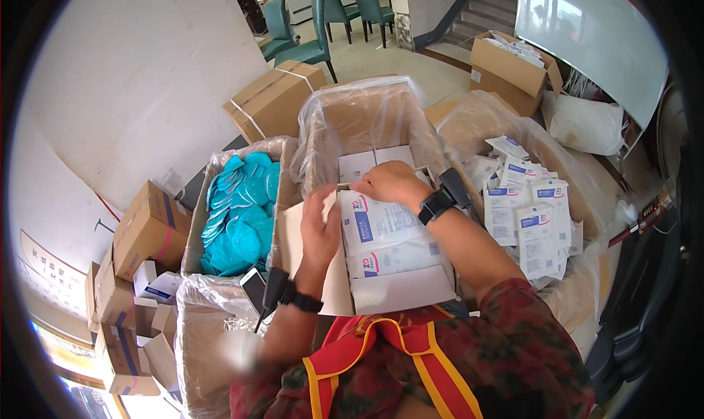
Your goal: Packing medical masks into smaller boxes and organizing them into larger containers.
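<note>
A small white carton (400,293) stands open in front of me, holding white sachets (367,227) with blue and pink print. My left hand (320,230) grips the carton's left side near its far corner, fingers outside the wall. At the carton's far end, my right hand (392,182) is closed with curled fingers; what sits in its fingertips is hidden. Beyond it, more white cartons (357,165) lie inside a large plastic-lined cardboard box (363,118). Dark bands with small devices are on both wrists.
On the left, a lined box (287,169) holds teal round pieces (246,213); a phone (254,287) lies near it. To the right, a lined box (469,118) contains many loose sachets (539,235). Brown cartons (150,232) are stacked by the wall. Teal chairs (315,37) stand behind.
</note>
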`<control>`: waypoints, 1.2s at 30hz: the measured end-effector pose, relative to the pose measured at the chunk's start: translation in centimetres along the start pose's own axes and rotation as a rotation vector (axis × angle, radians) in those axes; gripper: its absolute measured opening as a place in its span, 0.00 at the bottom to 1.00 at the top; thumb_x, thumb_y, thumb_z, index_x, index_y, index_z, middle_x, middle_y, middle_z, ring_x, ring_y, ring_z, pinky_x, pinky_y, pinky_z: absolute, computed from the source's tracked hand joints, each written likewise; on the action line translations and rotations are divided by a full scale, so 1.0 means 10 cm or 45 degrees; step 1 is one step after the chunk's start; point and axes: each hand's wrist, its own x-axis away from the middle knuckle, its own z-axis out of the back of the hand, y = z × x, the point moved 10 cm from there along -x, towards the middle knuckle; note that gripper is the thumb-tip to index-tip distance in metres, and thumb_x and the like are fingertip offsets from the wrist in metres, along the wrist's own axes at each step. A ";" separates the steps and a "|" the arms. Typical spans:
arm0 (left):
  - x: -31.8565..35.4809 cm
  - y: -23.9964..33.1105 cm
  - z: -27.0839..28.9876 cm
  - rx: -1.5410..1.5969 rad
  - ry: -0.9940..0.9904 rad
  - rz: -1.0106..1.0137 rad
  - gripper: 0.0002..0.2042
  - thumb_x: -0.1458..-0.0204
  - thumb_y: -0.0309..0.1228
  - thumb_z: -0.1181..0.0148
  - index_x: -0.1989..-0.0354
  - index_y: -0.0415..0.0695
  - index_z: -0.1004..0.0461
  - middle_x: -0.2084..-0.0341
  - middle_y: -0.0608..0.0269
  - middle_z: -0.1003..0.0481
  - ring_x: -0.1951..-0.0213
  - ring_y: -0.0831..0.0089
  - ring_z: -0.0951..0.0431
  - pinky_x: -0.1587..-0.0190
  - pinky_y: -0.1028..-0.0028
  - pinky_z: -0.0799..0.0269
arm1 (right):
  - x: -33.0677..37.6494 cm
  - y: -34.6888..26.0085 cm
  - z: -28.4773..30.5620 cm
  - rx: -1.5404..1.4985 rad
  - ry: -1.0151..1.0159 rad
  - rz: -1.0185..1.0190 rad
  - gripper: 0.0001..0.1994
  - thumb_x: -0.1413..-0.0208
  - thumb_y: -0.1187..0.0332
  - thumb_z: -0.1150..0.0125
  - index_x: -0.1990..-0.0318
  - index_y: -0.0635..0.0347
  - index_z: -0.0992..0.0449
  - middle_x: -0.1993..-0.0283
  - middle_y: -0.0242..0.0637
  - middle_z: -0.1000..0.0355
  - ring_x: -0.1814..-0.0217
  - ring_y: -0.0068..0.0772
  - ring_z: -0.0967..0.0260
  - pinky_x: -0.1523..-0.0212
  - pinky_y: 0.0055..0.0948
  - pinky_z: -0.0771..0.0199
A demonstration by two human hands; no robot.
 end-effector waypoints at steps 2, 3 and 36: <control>-0.15 0.01 -0.17 -0.100 0.030 -0.079 0.16 0.44 0.28 0.45 0.47 0.41 0.30 0.53 0.50 0.28 0.49 0.56 0.29 0.45 0.64 0.36 | -0.01 -0.03 0.00 -0.007 0.019 0.040 0.24 0.43 0.43 0.52 0.67 0.54 0.18 0.64 0.43 0.22 0.57 0.49 0.26 0.54 0.42 0.29; -0.19 -0.13 -0.36 -0.215 -0.127 0.001 0.17 0.43 0.33 0.46 0.46 0.42 0.31 0.52 0.51 0.28 0.47 0.55 0.31 0.43 0.62 0.38 | -0.01 -0.08 0.01 -0.014 0.036 0.083 0.23 0.44 0.45 0.51 0.66 0.54 0.19 0.62 0.43 0.22 0.56 0.49 0.26 0.53 0.42 0.29; -0.21 -0.30 -0.78 -0.754 -0.386 0.010 0.22 0.46 0.45 0.44 0.46 0.48 0.30 0.49 0.58 0.29 0.45 0.56 0.34 0.42 0.58 0.41 | 2.53 -1.21 -0.12 0.007 0.001 0.778 0.05 0.48 0.67 0.48 0.65 0.57 0.31 0.66 0.37 0.35 0.63 0.41 0.31 0.65 0.36 0.27</control>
